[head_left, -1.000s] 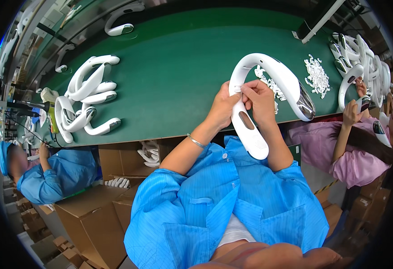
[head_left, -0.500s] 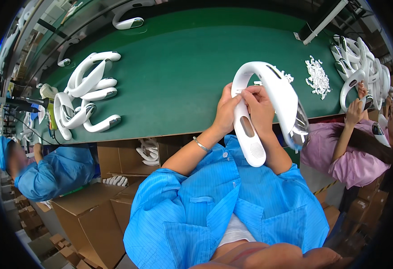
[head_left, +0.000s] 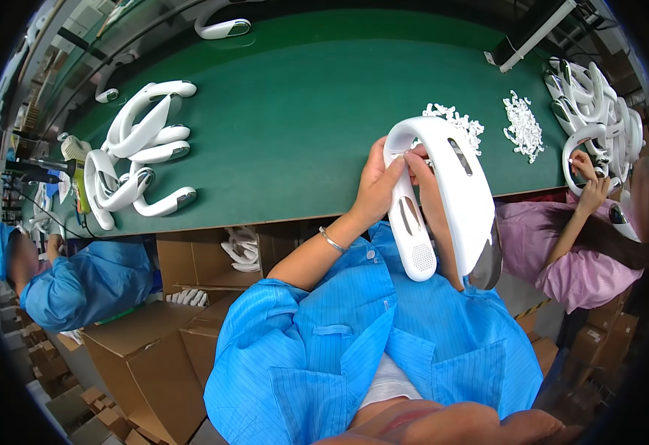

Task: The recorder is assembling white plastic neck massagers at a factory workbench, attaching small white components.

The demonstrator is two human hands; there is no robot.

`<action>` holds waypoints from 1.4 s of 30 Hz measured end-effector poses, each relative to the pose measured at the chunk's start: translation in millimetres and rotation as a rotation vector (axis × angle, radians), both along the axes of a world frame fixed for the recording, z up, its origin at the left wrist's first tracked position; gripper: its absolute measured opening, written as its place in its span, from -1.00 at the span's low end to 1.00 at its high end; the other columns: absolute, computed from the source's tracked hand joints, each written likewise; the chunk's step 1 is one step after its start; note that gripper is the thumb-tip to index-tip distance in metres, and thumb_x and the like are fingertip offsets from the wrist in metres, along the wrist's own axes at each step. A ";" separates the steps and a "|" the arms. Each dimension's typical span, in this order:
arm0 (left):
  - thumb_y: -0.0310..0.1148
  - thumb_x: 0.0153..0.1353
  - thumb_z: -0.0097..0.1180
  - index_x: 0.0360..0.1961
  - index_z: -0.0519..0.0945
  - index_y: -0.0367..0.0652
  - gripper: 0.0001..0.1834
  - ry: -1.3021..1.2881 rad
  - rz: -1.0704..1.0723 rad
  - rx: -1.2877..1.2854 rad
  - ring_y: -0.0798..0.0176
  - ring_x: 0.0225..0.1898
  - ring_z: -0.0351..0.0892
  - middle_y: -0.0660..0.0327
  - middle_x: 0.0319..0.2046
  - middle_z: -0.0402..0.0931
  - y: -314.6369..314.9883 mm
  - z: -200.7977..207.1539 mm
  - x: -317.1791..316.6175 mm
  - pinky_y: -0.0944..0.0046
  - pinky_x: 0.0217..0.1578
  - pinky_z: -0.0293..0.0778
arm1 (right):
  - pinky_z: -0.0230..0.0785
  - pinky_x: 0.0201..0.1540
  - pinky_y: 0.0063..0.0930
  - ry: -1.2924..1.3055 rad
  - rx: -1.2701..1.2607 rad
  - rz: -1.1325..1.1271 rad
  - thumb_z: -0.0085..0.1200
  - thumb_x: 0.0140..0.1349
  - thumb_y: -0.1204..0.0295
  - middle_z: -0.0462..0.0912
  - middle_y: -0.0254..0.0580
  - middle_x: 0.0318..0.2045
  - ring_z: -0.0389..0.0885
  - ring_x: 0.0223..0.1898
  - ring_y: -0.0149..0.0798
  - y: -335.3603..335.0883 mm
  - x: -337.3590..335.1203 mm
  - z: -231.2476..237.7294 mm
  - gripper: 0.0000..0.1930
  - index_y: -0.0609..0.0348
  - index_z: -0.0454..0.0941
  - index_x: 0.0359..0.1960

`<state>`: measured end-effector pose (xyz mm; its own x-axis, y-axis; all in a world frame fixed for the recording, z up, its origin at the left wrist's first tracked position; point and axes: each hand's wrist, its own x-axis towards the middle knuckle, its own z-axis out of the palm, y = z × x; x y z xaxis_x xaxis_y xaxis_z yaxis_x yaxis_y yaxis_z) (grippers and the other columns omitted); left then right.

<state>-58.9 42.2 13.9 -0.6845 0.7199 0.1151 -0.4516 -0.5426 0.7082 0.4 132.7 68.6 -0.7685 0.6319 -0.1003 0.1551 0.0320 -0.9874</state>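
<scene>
A white U-shaped neck fan point(head_left: 464, 196) hangs over the table's front edge, its curved band at the top and both arms pointing down toward me. My left hand point(head_left: 375, 184) is closed round the outer side of its left arm, thumb on the front. Inside the curve, the fingers of my right hand point(head_left: 426, 182) pinch together against the same arm near the band. Whatever lies between those fingertips is too small to make out. Part of my right hand and wrist is hidden behind the fan's right arm. Just behind the fan lies a pile of small white plastic pieces point(head_left: 461, 127).
A second pile of small white pieces point(head_left: 523, 126) lies further right. Several neck fans point(head_left: 143, 141) are heaped at the left on the green table point(head_left: 287, 119). More fans point(head_left: 598, 104) are stacked at the right, where a co-worker in pink point(head_left: 573, 252) handles one. Cardboard boxes point(head_left: 135, 348) stand below left.
The neck fan has turned and tipped in my hands, its right arm swinging inward and lower. My right fingers remain at the inner side, and more of the near pile shows.
</scene>
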 end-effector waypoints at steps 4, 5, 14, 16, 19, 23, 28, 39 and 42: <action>-0.25 0.34 -0.10 0.19 0.10 -0.25 -0.50 0.096 0.084 -0.009 0.41 -0.22 0.44 0.16 -0.14 0.39 -0.7 2.1 2.0 0.39 -0.22 0.44 | 0.37 -0.17 -0.52 0.153 0.045 0.048 0.05 0.18 0.40 0.55 -0.15 -0.23 0.50 -0.23 -0.35 -2.4 -0.5 -11.0 -0.72 0.29 0.48 -0.11; -0.24 0.34 -0.10 0.19 0.10 -0.26 -0.49 0.141 0.064 -0.015 0.41 -0.20 0.43 0.16 -0.12 0.38 -3.5 3.1 1.8 0.40 -0.20 0.43 | 0.37 -0.16 -0.51 0.184 0.058 0.061 0.05 0.18 0.39 0.55 -0.15 -0.22 0.51 -0.21 -0.33 -2.3 -0.7 -13.4 -0.71 0.29 0.48 -0.10; -0.27 0.37 -0.17 0.17 0.13 -0.28 -0.55 0.531 0.120 -0.093 0.33 0.05 0.32 0.15 0.01 0.28 -11.7 11.6 2.2 0.31 0.07 0.28 | 0.38 -0.03 -0.40 0.376 0.179 0.156 0.06 0.18 0.30 0.54 -0.10 -0.10 0.52 -0.09 -0.25 7.4 7.2 -21.5 -0.63 0.28 0.49 -0.04; -0.27 0.37 -0.18 0.16 0.15 -0.28 -0.57 0.602 0.150 -0.096 0.32 0.04 0.33 0.15 -0.01 0.29 -13.2 15.9 1.5 0.31 0.07 0.28 | 0.31 0.11 -0.35 0.420 -0.109 0.271 0.03 0.20 0.26 0.47 -0.06 0.02 0.45 0.04 -0.22 6.4 10.3 -11.8 -0.56 0.29 0.41 0.04; -0.28 0.37 -0.18 0.13 0.22 -0.29 -0.60 0.597 0.143 -0.112 0.30 0.04 0.34 0.12 -0.01 0.33 -13.8 15.2 2.9 0.30 0.07 0.27 | 0.33 0.03 -0.38 0.420 0.086 0.228 0.00 0.22 0.33 0.52 -0.05 -0.05 0.48 -0.04 -0.22 -1.7 12.0 -10.7 -0.65 0.32 0.45 -0.05; -0.34 0.35 -0.16 0.09 0.28 -0.31 -0.64 0.614 0.218 -0.049 0.30 0.00 0.39 0.08 -0.03 0.41 -10.9 18.6 3.0 0.31 0.00 0.32 | 0.35 -0.05 -0.41 0.414 0.197 0.182 -0.01 0.23 0.38 0.56 -0.07 -0.13 0.50 -0.12 -0.23 -4.0 15.8 -7.7 -0.72 0.33 0.48 -0.12; -0.40 0.32 -0.12 0.05 0.36 -0.32 -0.68 0.510 0.143 -0.233 0.37 -0.14 0.49 0.12 -0.12 0.51 -21.0 19.4 4.5 0.36 -0.11 0.41 | 0.37 -0.12 -0.42 0.390 0.126 0.150 -0.02 0.23 0.40 0.57 -0.12 -0.20 0.51 -0.19 -0.25 -4.4 19.8 -11.0 -0.76 0.32 0.50 -0.16; -0.30 0.35 -0.15 -0.16 0.42 -0.27 -0.76 -0.220 0.012 -0.221 0.28 -0.44 0.58 0.11 -0.42 0.54 10.8 14.1 -15.8 0.32 -0.41 0.56 | 0.44 -0.28 -0.58 0.131 -0.282 -0.006 -0.28 0.40 0.19 0.58 -0.10 -0.14 0.58 -0.28 -0.40 16.6 10.5 -34.4 -0.56 0.35 0.39 0.04; -0.25 0.33 -0.09 -0.14 0.41 -0.27 -0.72 -0.083 0.057 -0.322 0.28 -0.42 0.57 0.08 -0.32 0.53 12.1 27.4 -20.2 0.31 -0.39 0.55 | 0.51 -0.58 -0.57 0.054 -0.386 0.061 -0.35 0.39 0.07 0.60 0.06 -0.20 0.64 -0.43 -0.27 22.7 33.9 -28.1 -0.45 0.40 0.33 0.05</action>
<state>-79.2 54.3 41.3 -0.7219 0.6709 -0.1696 -0.4902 -0.3229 0.8096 34.3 155.4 40.5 -0.8141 0.5087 -0.2802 0.1121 -0.3358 -0.9352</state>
